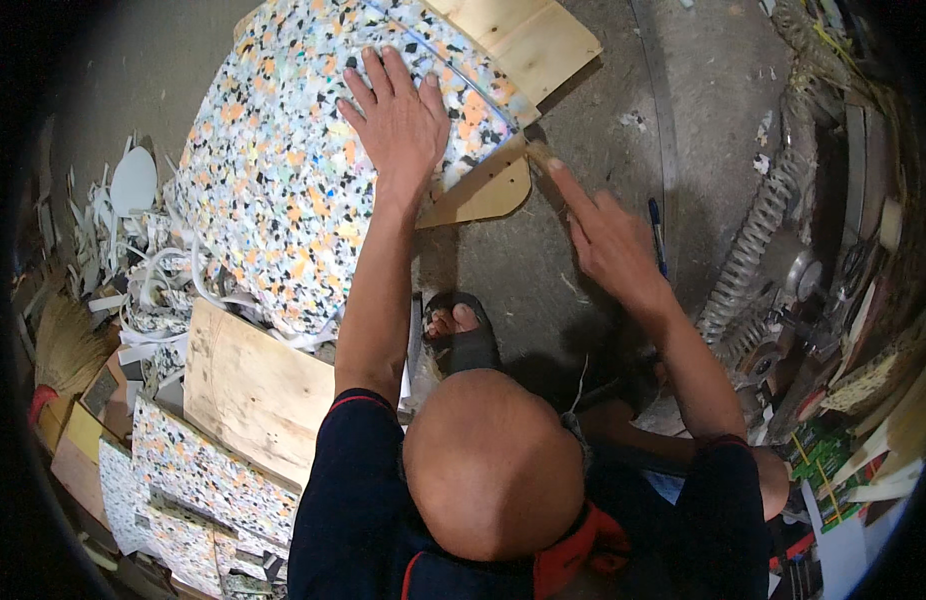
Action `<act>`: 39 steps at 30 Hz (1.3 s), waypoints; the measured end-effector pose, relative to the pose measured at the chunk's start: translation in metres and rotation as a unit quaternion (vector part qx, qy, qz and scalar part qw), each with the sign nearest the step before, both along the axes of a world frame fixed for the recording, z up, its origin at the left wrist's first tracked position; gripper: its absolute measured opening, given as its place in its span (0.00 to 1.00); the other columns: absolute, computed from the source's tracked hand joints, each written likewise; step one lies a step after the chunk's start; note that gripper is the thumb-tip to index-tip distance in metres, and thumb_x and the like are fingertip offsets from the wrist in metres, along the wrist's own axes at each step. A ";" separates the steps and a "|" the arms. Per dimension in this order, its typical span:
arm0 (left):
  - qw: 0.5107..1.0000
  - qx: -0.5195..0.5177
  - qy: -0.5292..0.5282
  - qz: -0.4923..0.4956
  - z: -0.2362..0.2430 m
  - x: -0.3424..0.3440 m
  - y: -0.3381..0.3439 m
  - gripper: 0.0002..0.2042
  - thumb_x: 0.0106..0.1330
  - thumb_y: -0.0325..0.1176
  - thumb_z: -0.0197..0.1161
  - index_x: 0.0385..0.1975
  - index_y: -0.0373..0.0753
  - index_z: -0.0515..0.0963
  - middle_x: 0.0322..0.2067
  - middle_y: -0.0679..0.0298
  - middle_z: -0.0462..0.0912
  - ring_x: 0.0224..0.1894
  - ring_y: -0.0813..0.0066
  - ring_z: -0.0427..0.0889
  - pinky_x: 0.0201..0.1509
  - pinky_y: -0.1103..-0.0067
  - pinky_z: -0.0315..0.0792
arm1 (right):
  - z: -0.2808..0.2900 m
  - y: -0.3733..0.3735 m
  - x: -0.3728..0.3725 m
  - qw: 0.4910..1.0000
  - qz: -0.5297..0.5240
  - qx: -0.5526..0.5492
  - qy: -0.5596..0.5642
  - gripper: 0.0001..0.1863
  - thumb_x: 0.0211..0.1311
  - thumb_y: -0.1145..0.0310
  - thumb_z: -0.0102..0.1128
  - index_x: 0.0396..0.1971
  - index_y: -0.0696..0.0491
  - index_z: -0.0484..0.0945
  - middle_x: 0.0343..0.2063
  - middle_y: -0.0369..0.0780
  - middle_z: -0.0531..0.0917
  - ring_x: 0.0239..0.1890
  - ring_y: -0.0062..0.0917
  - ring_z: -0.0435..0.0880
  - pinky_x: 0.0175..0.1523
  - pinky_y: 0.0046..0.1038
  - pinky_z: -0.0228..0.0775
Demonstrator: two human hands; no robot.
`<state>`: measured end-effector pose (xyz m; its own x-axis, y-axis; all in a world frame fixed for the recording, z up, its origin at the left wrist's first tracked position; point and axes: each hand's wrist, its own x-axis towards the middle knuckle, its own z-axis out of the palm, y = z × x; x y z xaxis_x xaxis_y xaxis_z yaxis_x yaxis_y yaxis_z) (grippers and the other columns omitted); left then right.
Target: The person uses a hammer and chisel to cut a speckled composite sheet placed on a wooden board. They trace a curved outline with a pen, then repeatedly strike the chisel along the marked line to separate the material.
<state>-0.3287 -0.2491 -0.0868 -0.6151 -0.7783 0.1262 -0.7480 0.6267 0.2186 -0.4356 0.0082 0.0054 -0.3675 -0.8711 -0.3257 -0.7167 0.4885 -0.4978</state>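
A thick sheet of speckled foam (273, 150), white with orange, black and blue flecks, lies over wooden boards. My left hand (395, 115) rests flat on it, fingers spread. A blue line (448, 68) runs along the foam near its right edge. Just off the foam's near right corner, my right hand (608, 235) is closed round a slim tan-handled tool (541, 153), index finger stretched along it. The tool's tip is too small and blurred to make out. Below the foam, a pale board (493, 190) with a rounded corner sticks out.
Another wooden board (528, 40) juts out at the far right of the foam. A blue pen (657, 235) lies on the concrete floor. Foam offcuts (213, 490), a plywood panel (253, 385) and a straw broom (73, 340) crowd the left; a coil spring (753, 240) and machine parts stand right.
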 end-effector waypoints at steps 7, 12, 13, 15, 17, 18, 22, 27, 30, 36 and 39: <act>1.000 -0.014 -0.004 -0.005 -0.001 -0.002 -0.001 0.34 0.79 0.53 0.37 0.76 0.34 0.54 0.77 0.44 0.51 0.77 0.33 0.44 0.76 0.42 0.40 | -0.012 -0.023 -0.004 0.999 -0.013 -0.048 0.018 0.38 0.68 0.72 0.58 0.77 0.34 0.58 0.26 0.44 0.75 0.25 0.41 0.79 0.29 0.42 0.73; 1.000 -0.009 -0.006 -0.003 -0.002 -0.001 -0.002 0.34 0.79 0.53 0.37 0.76 0.34 0.54 0.77 0.45 0.50 0.78 0.33 0.43 0.77 0.42 0.39 | -0.022 -0.014 0.000 0.997 -0.001 -0.071 0.043 0.42 0.67 0.73 0.59 0.77 0.33 0.55 0.29 0.44 0.77 0.22 0.39 0.81 0.27 0.41 0.78; 1.000 -0.002 -0.007 -0.003 -0.002 -0.001 -0.002 0.34 0.79 0.52 0.37 0.76 0.33 0.54 0.77 0.45 0.50 0.78 0.34 0.42 0.77 0.43 0.38 | -0.015 0.004 0.002 0.998 0.000 -0.056 0.036 0.42 0.67 0.73 0.59 0.77 0.33 0.55 0.28 0.44 0.77 0.22 0.39 0.81 0.27 0.41 0.77; 1.000 0.002 -0.007 -0.002 -0.003 0.000 -0.001 0.34 0.79 0.51 0.38 0.76 0.33 0.54 0.77 0.44 0.49 0.78 0.34 0.41 0.77 0.43 0.37 | -0.007 0.030 0.005 0.999 0.000 -0.024 0.022 0.40 0.67 0.73 0.58 0.77 0.33 0.56 0.28 0.44 0.76 0.22 0.39 0.80 0.27 0.41 0.76; 1.000 -0.017 0.004 -0.008 -0.004 -0.001 0.000 0.34 0.79 0.52 0.38 0.76 0.32 0.54 0.77 0.44 0.50 0.78 0.34 0.42 0.77 0.43 0.37 | -0.002 0.044 0.007 1.000 -0.010 0.027 -0.001 0.39 0.69 0.72 0.58 0.77 0.35 0.57 0.27 0.45 0.74 0.23 0.40 0.78 0.28 0.41 0.73; 1.000 -0.008 -0.003 -0.003 -0.004 -0.001 0.000 0.34 0.79 0.52 0.38 0.75 0.32 0.54 0.77 0.44 0.50 0.78 0.34 0.42 0.77 0.43 0.37 | -0.001 0.044 0.007 1.000 -0.013 0.008 0.003 0.39 0.68 0.72 0.58 0.77 0.35 0.57 0.27 0.45 0.75 0.23 0.40 0.78 0.28 0.40 0.73; 1.000 -0.021 0.004 -0.010 -0.003 -0.002 0.000 0.34 0.79 0.52 0.38 0.75 0.32 0.55 0.77 0.44 0.50 0.77 0.33 0.44 0.77 0.43 0.38 | -0.016 0.009 0.005 0.999 -0.028 -0.023 0.002 0.40 0.67 0.73 0.59 0.77 0.36 0.58 0.27 0.44 0.74 0.23 0.40 0.78 0.28 0.39 0.73; 1.000 -0.016 -0.010 -0.007 -0.001 -0.002 -0.001 0.34 0.79 0.52 0.37 0.75 0.33 0.55 0.77 0.44 0.50 0.77 0.33 0.45 0.77 0.43 0.39 | -0.024 0.012 0.007 0.999 -0.026 -0.045 0.012 0.39 0.67 0.72 0.60 0.76 0.36 0.59 0.27 0.43 0.74 0.23 0.40 0.78 0.29 0.39 0.74; 1.000 -0.022 -0.002 -0.012 -0.002 -0.002 0.000 0.33 0.79 0.52 0.37 0.75 0.32 0.55 0.76 0.43 0.51 0.77 0.32 0.45 0.76 0.42 0.39 | -0.014 0.059 0.012 1.000 -0.020 -0.002 0.000 0.40 0.67 0.72 0.60 0.77 0.36 0.57 0.27 0.44 0.74 0.23 0.39 0.80 0.28 0.39 0.75; 1.000 -0.020 -0.018 -0.015 0.000 -0.004 -0.001 0.33 0.79 0.51 0.37 0.75 0.31 0.54 0.76 0.41 0.51 0.77 0.30 0.44 0.75 0.40 0.41 | -0.035 0.047 0.011 0.999 -0.028 -0.038 0.006 0.39 0.68 0.72 0.60 0.77 0.36 0.59 0.27 0.44 0.74 0.23 0.39 0.79 0.28 0.39 0.74; 0.999 -0.029 -0.017 -0.019 0.000 -0.003 -0.002 0.33 0.79 0.51 0.38 0.75 0.31 0.55 0.76 0.41 0.51 0.77 0.30 0.45 0.75 0.39 0.41 | -0.057 0.012 0.005 0.998 -0.027 -0.055 0.015 0.39 0.68 0.71 0.59 0.77 0.35 0.56 0.27 0.44 0.74 0.24 0.40 0.79 0.29 0.40 0.74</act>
<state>-0.3319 -0.2513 -0.0864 -0.6495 -0.7456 0.1490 -0.7292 0.6663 0.1557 -0.4306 0.0201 -0.0516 -0.4227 -0.8800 -0.2168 -0.7064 0.4697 -0.5295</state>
